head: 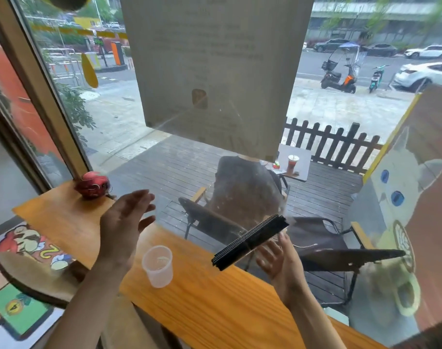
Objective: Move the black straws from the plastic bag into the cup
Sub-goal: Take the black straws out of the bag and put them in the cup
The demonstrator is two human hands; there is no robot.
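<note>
A bundle of black straws [250, 241] in a thin clear plastic bag hangs tilted above the wooden counter [214, 306], its far end higher. My right hand [277, 260] is just under and right of it, palm up and fingers straight, with the fingertips at the bundle. I cannot tell if they bear its weight. My left hand [125, 222] is raised above the counter, fingers straight and spread, holding nothing. A translucent plastic cup [158, 265] stands upright on the counter between my hands, below and left of the straws.
The narrow counter runs along a large window pane directly behind the straws. A red round object [92, 185] sits at the counter's far left end. A dark round seat [38, 280] stands below on the left.
</note>
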